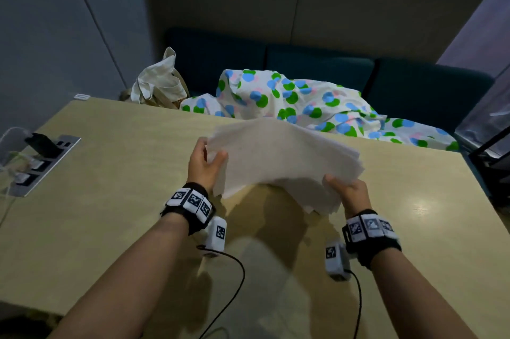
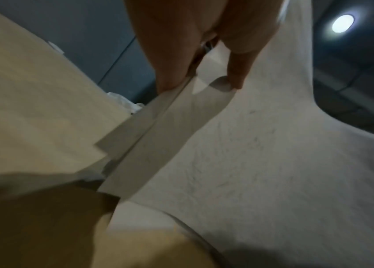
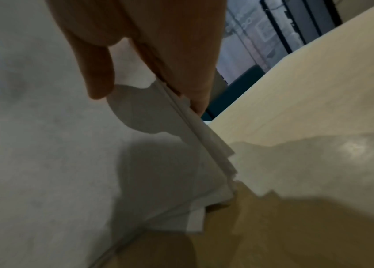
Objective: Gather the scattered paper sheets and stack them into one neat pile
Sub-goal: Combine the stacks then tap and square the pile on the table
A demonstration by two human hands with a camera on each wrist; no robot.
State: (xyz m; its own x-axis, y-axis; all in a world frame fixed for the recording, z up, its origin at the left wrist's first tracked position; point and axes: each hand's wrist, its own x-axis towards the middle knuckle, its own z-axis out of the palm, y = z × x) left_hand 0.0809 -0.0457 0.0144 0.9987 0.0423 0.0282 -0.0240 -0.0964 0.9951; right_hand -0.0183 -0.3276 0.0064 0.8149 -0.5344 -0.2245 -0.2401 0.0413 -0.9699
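A stack of white paper sheets [image 1: 281,156] is held above the light wooden table [image 1: 116,173], bowed upward in the middle. My left hand [image 1: 205,163] grips its left edge, thumb on top. My right hand [image 1: 346,189] grips its near right edge, thumb on top. In the left wrist view the paper stack [image 2: 262,154] is pinched between thumb and fingers [image 2: 236,59], and its edges are uneven. In the right wrist view the paper stack [image 3: 55,145] shows staggered corners under my thumb and fingers [image 3: 195,72].
A spotted white cloth [image 1: 303,101] lies on the dark sofa [image 1: 414,84] beyond the table's far edge. A cream bag [image 1: 160,82] sits at the far left corner. A power socket panel [image 1: 38,162] with plugs is set into the table's left side.
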